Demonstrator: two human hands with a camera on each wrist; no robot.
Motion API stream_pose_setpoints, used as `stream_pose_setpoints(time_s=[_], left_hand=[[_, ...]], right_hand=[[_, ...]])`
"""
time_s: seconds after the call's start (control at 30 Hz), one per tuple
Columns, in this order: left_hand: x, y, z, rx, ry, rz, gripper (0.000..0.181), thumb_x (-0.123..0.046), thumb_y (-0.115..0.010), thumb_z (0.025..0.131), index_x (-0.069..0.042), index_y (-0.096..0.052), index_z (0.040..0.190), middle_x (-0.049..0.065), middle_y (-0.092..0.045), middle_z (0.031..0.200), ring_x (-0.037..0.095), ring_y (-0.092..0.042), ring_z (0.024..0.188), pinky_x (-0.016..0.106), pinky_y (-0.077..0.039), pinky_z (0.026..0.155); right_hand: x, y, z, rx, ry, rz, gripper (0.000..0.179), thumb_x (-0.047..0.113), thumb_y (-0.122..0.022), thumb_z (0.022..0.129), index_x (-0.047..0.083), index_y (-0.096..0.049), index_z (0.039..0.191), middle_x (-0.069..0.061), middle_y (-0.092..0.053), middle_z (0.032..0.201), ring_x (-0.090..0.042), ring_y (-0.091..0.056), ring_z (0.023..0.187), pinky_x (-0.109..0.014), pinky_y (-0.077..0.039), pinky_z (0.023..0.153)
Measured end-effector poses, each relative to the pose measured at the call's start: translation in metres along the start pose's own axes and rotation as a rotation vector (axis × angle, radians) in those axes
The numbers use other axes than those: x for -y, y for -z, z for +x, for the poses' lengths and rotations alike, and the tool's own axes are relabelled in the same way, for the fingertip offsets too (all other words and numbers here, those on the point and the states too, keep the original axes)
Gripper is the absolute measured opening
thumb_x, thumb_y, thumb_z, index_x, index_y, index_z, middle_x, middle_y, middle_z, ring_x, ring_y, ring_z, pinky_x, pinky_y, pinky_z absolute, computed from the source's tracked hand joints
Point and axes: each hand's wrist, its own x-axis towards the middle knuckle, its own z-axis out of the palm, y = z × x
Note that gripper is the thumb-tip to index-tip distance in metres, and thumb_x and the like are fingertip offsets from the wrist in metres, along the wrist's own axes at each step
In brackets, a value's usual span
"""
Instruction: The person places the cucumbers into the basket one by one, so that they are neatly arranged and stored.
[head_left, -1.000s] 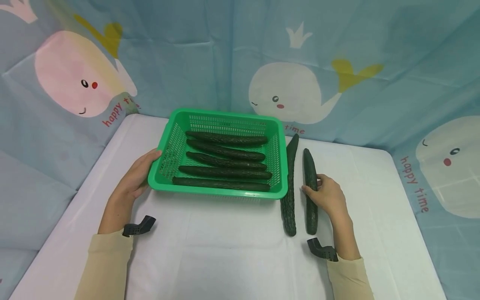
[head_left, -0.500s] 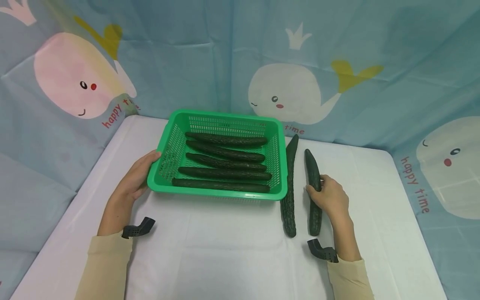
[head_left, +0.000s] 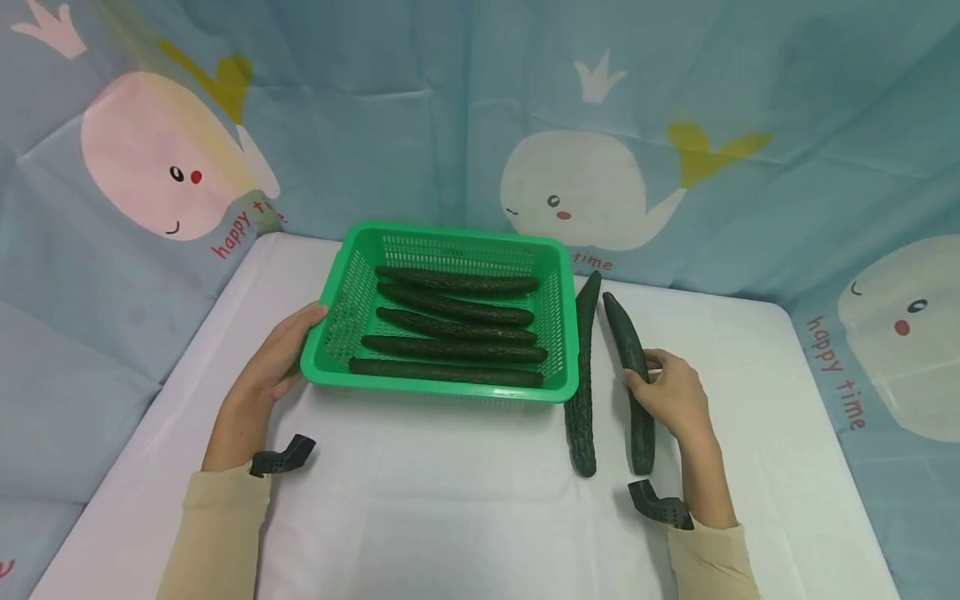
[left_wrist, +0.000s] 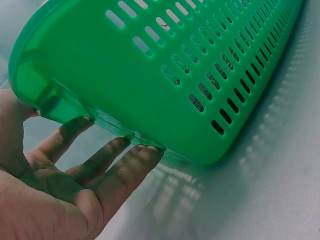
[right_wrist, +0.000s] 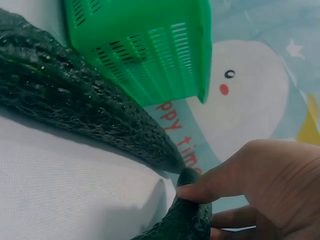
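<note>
A green plastic basket (head_left: 442,386) holds several dark green cucumbers (head_left: 448,371) lying crosswise. My left hand (head_left: 281,354) grips its left end at the rim. In the left wrist view, the fingertips (left_wrist: 150,152) press against the outer wall, and one digit passes behind the rim. On the right, my right hand (head_left: 671,396) holds a loose cucumber (head_left: 622,333) between thumb and fingers, around its middle. It slants, with its far end to the left. Another cucumber (head_left: 582,417) lies alongside the basket's right wall, between the basket and the held one.
A white cloth (head_left: 420,500) covers the table. Behind and at both sides hangs a blue curtain (head_left: 405,150) printed with whales. The basket stands near the table's back edge. Dark wrist cameras (head_left: 660,506) sit at both sleeve cuffs.
My right hand has shifted a little right, and the cucumber in it has turned, its near end swinging right. My left hand stays on the basket.
</note>
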Motion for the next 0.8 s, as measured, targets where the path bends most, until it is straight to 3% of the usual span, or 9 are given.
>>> stream_pose_setpoints(time_s=[0.47,0.8], left_hand=[[0.006,-0.004,0.004,0.028,0.014,-0.005,0.079,-0.050,-0.045,0.113,-0.005,-0.015,0.170,-0.005,-0.054,0.139,-0.001,-0.066,0.119,0.017,-0.061,0.096],[0.004,0.000,0.002,-0.007,0.008,-0.005,0.079,-0.050,-0.047,0.112,-0.007,-0.016,0.170,-0.003,-0.053,0.145,-0.004,-0.067,0.119,0.018,-0.060,0.097]], right_hand=[[0.001,0.018,-0.013,-0.112,0.045,0.132,0.056,0.023,-0.070,0.102,-0.004,-0.055,0.148,-0.031,-0.068,0.132,-0.048,-0.067,0.121,-0.063,-0.060,0.092],[0.032,0.026,-0.010,-0.168,0.263,0.207,0.053,0.012,-0.080,0.095,0.001,-0.061,0.143,-0.025,-0.071,0.127,-0.042,-0.070,0.117,-0.057,-0.065,0.090]])
